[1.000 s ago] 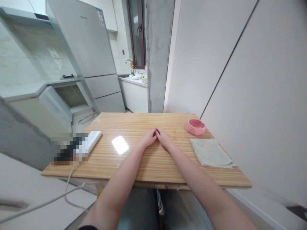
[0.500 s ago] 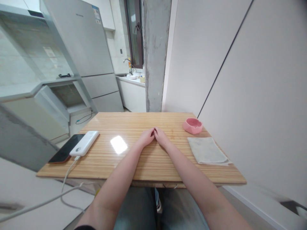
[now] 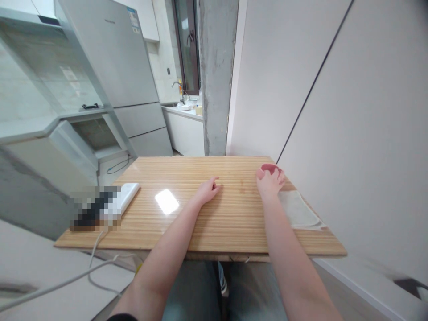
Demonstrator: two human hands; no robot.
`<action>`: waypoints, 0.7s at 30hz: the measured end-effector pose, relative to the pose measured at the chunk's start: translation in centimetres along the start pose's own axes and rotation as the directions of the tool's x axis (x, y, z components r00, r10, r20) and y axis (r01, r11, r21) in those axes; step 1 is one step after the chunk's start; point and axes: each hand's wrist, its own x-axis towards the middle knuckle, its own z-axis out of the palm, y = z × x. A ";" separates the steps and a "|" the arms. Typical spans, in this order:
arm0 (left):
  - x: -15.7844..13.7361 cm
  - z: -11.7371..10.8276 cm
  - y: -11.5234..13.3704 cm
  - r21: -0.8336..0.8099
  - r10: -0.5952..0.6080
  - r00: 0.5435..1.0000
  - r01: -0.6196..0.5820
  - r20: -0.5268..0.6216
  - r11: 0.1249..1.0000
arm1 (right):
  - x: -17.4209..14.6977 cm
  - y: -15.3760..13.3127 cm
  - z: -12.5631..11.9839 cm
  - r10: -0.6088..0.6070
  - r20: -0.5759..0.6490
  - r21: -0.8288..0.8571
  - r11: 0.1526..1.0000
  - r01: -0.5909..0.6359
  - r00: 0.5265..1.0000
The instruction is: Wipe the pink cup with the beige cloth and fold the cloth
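My left hand (image 3: 207,190) is over the middle of the wooden table (image 3: 187,169). Its index finger points forward, the other fingers are loosely curled, and no object shows in it. At the table's far right, my right hand (image 3: 270,182) is on a pink faceted ashtray (image 3: 261,171), with its fingers spread around the rim and bowl. The hand covers the near side of the ashtray, so the exact finger contact is partly hidden. Just nearer than the ashtray lies a folded grey cloth (image 3: 299,209), partly covered by my right forearm.
At the left of the table lie a white power bank (image 3: 129,196) with a cable and a dark, pixelated object (image 3: 90,214) beside it. A wall (image 3: 334,133) borders the table's right side. A fridge (image 3: 110,58) and a sink counter stand beyond the table.
My hands, together at the table's middle before, have parted. My right hand has moved right onto the ashtray. My left hand has stayed near the middle, its index finger now extended.
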 end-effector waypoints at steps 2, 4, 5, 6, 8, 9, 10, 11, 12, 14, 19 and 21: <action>0.0 0.0 0.0 -0.005 0.006 1.000 -0.006 0.001 1.000 | 0.0 0.2 0.1 0.010 0.005 0.011 1.000 -0.010 1.000; 0.0 0.0 -0.1 -0.008 0.009 1.000 -0.009 0.004 1.000 | 0.2 0.1 0.0 0.010 0.015 0.012 1.000 -0.010 1.000; 0.0 0.1 -0.1 -0.008 0.007 1.000 -0.007 0.007 1.000 | 0.4 0.0 -0.2 0.009 0.029 0.012 1.000 -0.009 1.000; 0.0 0.1 -0.1 -0.008 0.005 1.000 -0.005 0.008 1.000 | 0.5 -0.2 -0.3 0.003 0.046 0.019 1.000 -0.004 0.999; 0.1 0.3 -0.2 -0.013 0.008 1.000 -0.009 -0.005 1.000 | 0.7 -0.9 -0.4 -0.048 0.082 0.063 0.997 0.043 0.995; 0.1 0.3 -0.1 -0.019 0.020 0.999 -0.021 -0.027 1.000 | 0.6 -1.4 -0.3 -0.103 0.099 0.101 0.990 0.093 0.990; 0.1 0.3 0.0 -0.022 0.041 0.997 -0.043 -0.064 0.999 | 0.4 -2.1 -0.2 -0.179 0.112 0.148 0.976 0.161 0.977; 0.1 0.1 0.2 -0.019 0.070 0.991 -0.073 -0.111 0.997 | 0.1 -2.9 -0.1 -0.269 0.127 0.201 0.950 0.241 0.955; 0.0 -0.1 0.4 -0.006 0.105 0.982 -0.107 -0.159 0.994 | -0.3 -3.8 0.0 -0.360 0.143 0.254 0.914 0.317 0.922; -0.2 -0.8 0.9 0.047 0.185 0.958 -0.179 -0.220 0.983 | -1.5 -5.7 0.3 -0.519 0.180 0.350 0.828 0.439 0.835; -0.5 -2.7 1.9 0.166 0.305 0.929 -0.274 -0.208 0.947 | -5.0 -9.2 0.3 -0.733 0.189 0.456 0.655 0.602 0.654; -0.4 -3.0 1.8 0.168 0.319 0.930 -0.290 -0.182 0.942 | -5.7 -9.6 0.2 -0.755 0.143 0.487 0.616 0.619 0.640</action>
